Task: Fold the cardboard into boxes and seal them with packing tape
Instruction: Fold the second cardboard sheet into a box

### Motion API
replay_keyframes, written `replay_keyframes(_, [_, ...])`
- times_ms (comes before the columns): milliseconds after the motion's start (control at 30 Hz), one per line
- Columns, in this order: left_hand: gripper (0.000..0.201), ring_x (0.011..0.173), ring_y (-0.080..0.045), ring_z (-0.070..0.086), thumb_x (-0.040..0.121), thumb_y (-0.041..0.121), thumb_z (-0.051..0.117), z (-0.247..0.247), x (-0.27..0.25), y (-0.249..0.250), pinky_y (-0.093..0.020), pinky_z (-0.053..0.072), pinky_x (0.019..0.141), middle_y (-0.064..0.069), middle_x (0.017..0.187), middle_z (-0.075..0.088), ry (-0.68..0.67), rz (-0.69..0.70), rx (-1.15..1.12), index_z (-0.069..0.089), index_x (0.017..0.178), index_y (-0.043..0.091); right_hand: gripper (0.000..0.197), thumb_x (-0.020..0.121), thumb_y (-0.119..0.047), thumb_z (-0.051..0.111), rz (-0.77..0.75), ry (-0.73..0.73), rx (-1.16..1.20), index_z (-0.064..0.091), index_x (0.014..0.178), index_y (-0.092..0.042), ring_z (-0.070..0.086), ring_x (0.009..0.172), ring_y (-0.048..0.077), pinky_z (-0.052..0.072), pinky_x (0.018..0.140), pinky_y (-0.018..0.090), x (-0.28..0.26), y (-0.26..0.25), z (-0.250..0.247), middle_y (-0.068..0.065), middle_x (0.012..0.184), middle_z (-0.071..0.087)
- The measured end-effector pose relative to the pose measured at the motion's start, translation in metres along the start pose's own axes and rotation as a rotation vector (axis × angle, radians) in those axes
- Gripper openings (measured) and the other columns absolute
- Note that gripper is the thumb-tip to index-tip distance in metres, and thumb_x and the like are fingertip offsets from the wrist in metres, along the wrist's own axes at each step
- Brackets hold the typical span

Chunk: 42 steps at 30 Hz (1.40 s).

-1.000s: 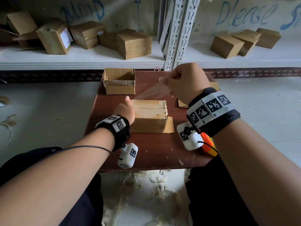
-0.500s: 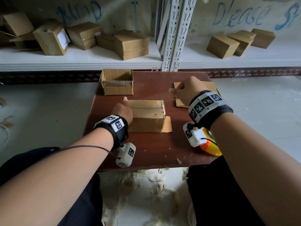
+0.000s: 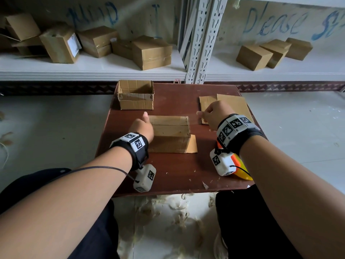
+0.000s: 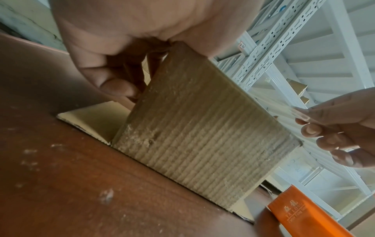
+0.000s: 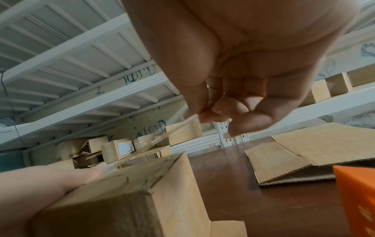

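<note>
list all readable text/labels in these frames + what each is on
"Please": blue writing on the wall behind the right shelf; the next word is cut off.
"jump" (probably): blue writing on the wall behind the left shelf.
"3-4": small tag on the rack upright.
Orange tape dispenser: printed brand, too blurred to read.
White label on a shelved box: too small.
Wristband markers: patterns, no text.

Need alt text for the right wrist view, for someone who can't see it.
The right hand pinches the end of a clear tape strip stretched down to the folded cardboard box, which the left hand steadies. Flat cardboard lies on the brown table.
</note>
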<state>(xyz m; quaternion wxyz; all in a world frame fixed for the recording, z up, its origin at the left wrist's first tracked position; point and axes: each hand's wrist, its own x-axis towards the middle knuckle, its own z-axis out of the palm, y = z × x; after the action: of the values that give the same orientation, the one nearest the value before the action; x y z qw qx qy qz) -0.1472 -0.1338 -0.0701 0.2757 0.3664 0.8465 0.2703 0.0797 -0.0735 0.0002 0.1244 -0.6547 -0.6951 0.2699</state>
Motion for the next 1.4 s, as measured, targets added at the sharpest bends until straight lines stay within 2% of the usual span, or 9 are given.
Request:
replay_keyframes(200, [0.072,0.124,-0.039,0.059,0.109,0.054,0.016,-0.001,-0.002,0.0,-0.041,0.043,0.098,-0.023,0.137,0.06,-0.004,-0.01,0.015,0.057,0.132,-0.001,0.044,0.098,-0.046,0.067,0.035,-0.01,-0.033,0.074,0.095,-0.003,0.064,0.069,0.027,0.047,0.059,0.028,0.003,0.007,0.008,0.012,0.077,0.071])
replay_keyframes(300, [0.071,0.122,-0.039,0.059,0.109,0.054,0.016,0.0,-0.002,0.0,-0.041,0.044,0.096,-0.023,0.136,0.061,0.001,-0.011,0.018,0.056,0.132,-0.001,0.043,0.097,-0.046,0.068,0.056,-0.021,-0.025,0.073,0.096,-0.003,0.067,0.071,0.028,0.054,0.067,0.033,0.005,0.009,0.012,0.011,0.076,0.069])
replay_keyframes(400, [0.071,0.122,-0.039,0.059,0.109,0.054,0.017,0.0,-0.002,0.0,-0.042,0.044,0.096,-0.022,0.136,0.06,0.008,-0.003,0.013,0.056,0.133,-0.001,0.042,0.097,-0.046,0.068,0.068,-0.027,-0.002,0.073,0.096,-0.005,0.075,0.081,0.034,0.059,0.077,0.038,0.007,0.011,0.016,0.017,0.088,0.076])
replay_keyframes(667, [0.073,0.121,-0.04,0.06,0.108,0.056,0.017,0.001,0.001,-0.001,-0.043,0.044,0.097,-0.023,0.135,0.061,0.004,-0.006,0.022,0.056,0.132,-0.001,0.038,0.099,-0.039,0.065,0.09,-0.029,-0.001,0.071,0.107,-0.003,0.068,0.083,0.03,0.059,0.08,0.037,0.007,0.01,0.027,0.019,0.1,0.074])
replay_keyframes(833, [0.078,0.115,-0.039,0.063,0.107,0.059,0.015,0.001,0.001,0.0,-0.042,0.046,0.092,-0.022,0.129,0.064,-0.015,-0.03,0.054,0.06,0.126,-0.001,0.041,0.102,-0.042,0.06,0.132,-0.026,-0.047,0.07,0.101,-0.002,0.074,0.088,0.033,0.058,0.069,0.033,0.004,0.008,0.035,0.016,0.095,0.076])
replay_keyframes(933, [0.08,0.113,-0.038,0.064,0.107,0.06,0.014,0.0,-0.001,0.002,-0.04,0.044,0.086,-0.023,0.127,0.065,-0.025,-0.055,0.079,0.061,0.124,-0.003,0.038,0.102,-0.039,0.06,0.128,-0.029,-0.038,0.07,0.111,-0.004,0.073,0.095,0.035,0.062,0.085,0.046,0.001,0.006,0.041,0.017,0.105,0.074])
replay_keyframes(1000, [0.081,0.112,-0.037,0.064,0.107,0.06,0.014,0.0,-0.002,0.002,-0.039,0.041,0.081,-0.022,0.126,0.065,-0.03,-0.062,0.089,0.061,0.124,-0.003,0.037,0.101,-0.038,0.059,0.085,0.004,-0.095,0.07,0.113,-0.006,0.071,0.101,0.036,0.059,0.088,0.044,-0.002,0.006,0.043,0.017,0.109,0.073])
replay_keyframes(1267, [0.081,0.11,-0.037,0.065,0.106,0.061,0.015,0.001,0.0,0.001,-0.038,0.042,0.081,-0.021,0.123,0.067,-0.028,-0.065,0.061,0.062,0.122,-0.002,0.033,0.095,-0.041,0.067,0.076,0.013,-0.061,0.069,0.106,-0.01,0.072,0.098,0.034,0.061,0.085,0.044,-0.004,0.005,0.05,0.014,0.105,0.073])
replay_keyframes(1400, [0.081,0.111,-0.037,0.064,0.106,0.062,0.015,0.001,-0.001,-0.001,-0.04,0.045,0.086,-0.021,0.124,0.066,-0.032,-0.059,0.057,0.061,0.123,-0.002,0.018,0.098,-0.027,0.07,0.149,-0.082,-0.017,0.065,0.106,-0.012,0.073,0.094,0.026,0.061,0.081,0.037,0.001,0.003,0.052,0.001,0.086,0.067])
